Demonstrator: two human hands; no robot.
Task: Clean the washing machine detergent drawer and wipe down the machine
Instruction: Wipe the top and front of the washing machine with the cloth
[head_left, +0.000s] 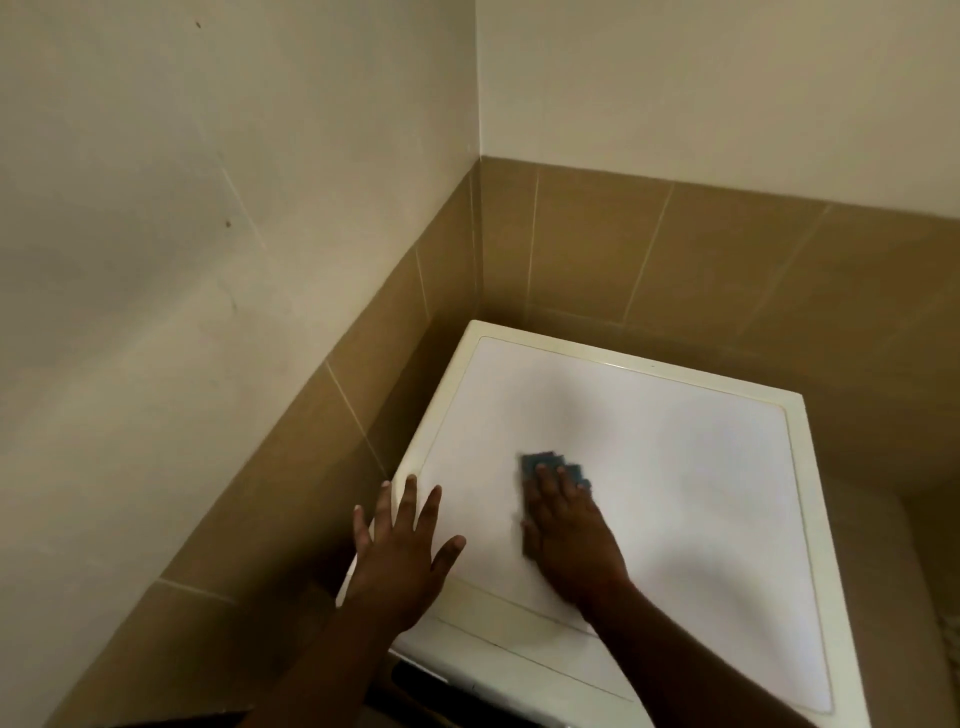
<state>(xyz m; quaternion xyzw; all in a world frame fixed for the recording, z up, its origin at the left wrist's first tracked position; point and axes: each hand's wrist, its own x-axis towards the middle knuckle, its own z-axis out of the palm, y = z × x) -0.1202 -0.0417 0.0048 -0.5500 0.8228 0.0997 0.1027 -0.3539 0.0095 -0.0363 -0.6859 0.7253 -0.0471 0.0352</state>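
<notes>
While the right hand (566, 525) presses the blue cloth (550, 464) flat-fingered at centre frame, unwiped machine top (675, 467) stretches rightward; left hand (400, 545) rests splayed.

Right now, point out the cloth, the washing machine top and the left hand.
cloth (535, 461): head view, on the blue edge showing past the fingertips.
washing machine top (701, 467): head view, on the bare white panel right of the cloth.
left hand (400, 551): head view, on the back of the hand.
</notes>
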